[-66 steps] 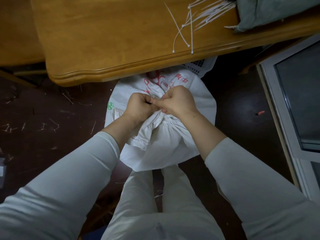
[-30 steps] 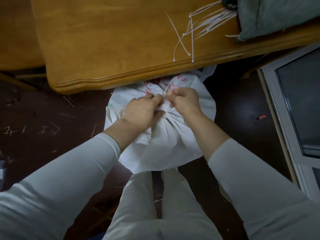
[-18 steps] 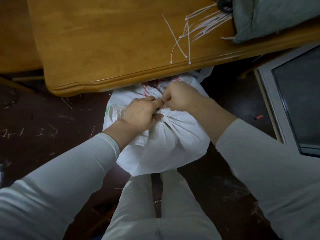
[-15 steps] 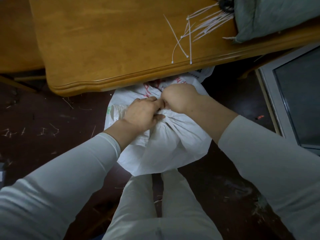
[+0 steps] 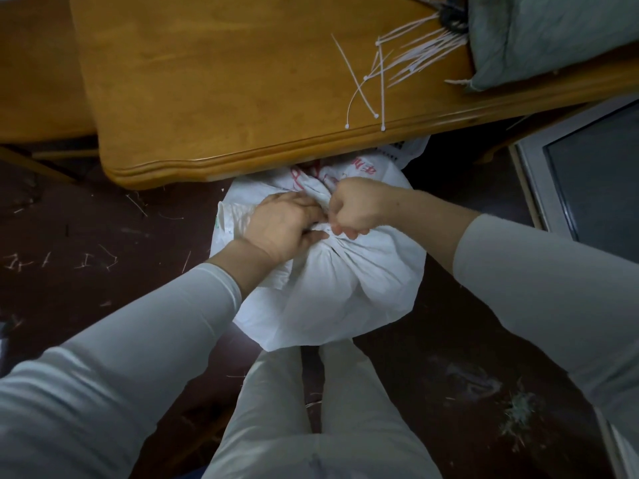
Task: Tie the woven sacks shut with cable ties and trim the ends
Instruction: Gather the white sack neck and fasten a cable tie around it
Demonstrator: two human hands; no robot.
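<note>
A white woven sack (image 5: 345, 292) with red print stands on the dark floor between my knees, partly under the table's edge. Its mouth is gathered into a neck. My left hand (image 5: 283, 226) grips the bunched neck from the left. My right hand (image 5: 356, 209) is clenched at the neck from the right and pinches something there; whether it is a cable tie is hidden. Several loose white cable ties (image 5: 380, 74) lie on the wooden table (image 5: 207, 81). Black-handled scissors (image 5: 449, 15) lie at the table's far edge.
A grey-green sack (image 5: 553, 32) lies on the table's right end. A white-framed dark panel (image 5: 594, 181) stands at the right. Cut tie ends (image 5: 96, 261) litter the floor at the left, and debris (image 5: 518, 409) lies at the lower right. My legs are below the sack.
My left hand has opened from a fist to wrap round the neck. My right hand has turned and pulled rightward at the neck, its elbow swinging out to the right.
</note>
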